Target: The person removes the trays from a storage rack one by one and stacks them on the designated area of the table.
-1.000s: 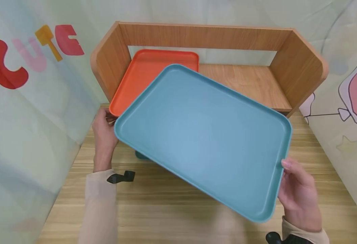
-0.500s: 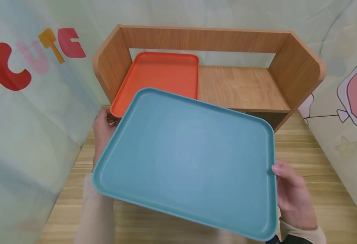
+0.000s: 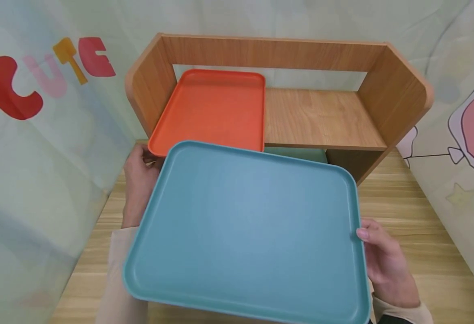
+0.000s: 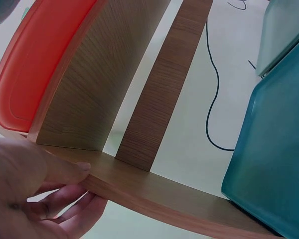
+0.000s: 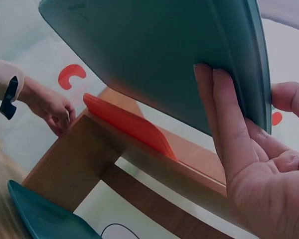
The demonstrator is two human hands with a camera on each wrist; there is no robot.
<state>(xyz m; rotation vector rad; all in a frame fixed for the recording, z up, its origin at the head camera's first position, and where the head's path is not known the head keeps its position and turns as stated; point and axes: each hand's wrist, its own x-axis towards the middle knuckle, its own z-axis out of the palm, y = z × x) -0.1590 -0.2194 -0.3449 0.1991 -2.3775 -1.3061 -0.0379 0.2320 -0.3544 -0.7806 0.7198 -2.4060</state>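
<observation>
My right hand point(image 3: 388, 265) grips a blue tray point(image 3: 249, 234) by its right rim, thumb on top and fingers underneath, as the right wrist view shows. The tray is held in front of the wooden shelf point(image 3: 322, 114), apart from it. My left hand point(image 3: 139, 184) pinches the front edge of the shelf's left side panel point(image 4: 154, 199), thumb inside and fingers outside. Above that hand, an orange tray point(image 3: 216, 112) lies on the left half of the upper board. The blue tray hides part of the shelf's lower level in the head view.
Beneath the upper board, a teal tray point(image 4: 274, 144) and a paler green tray point(image 4: 284, 35) show in the left wrist view. The right half of the upper board point(image 3: 318, 117) is bare wood. Printed cloth walls point(image 3: 26, 180) stand on both sides and behind.
The blue tray has come down and toward me, moving left and turning more level. The orange tray and part of a green tray below are uncovered. My left hand stays on the shelf.
</observation>
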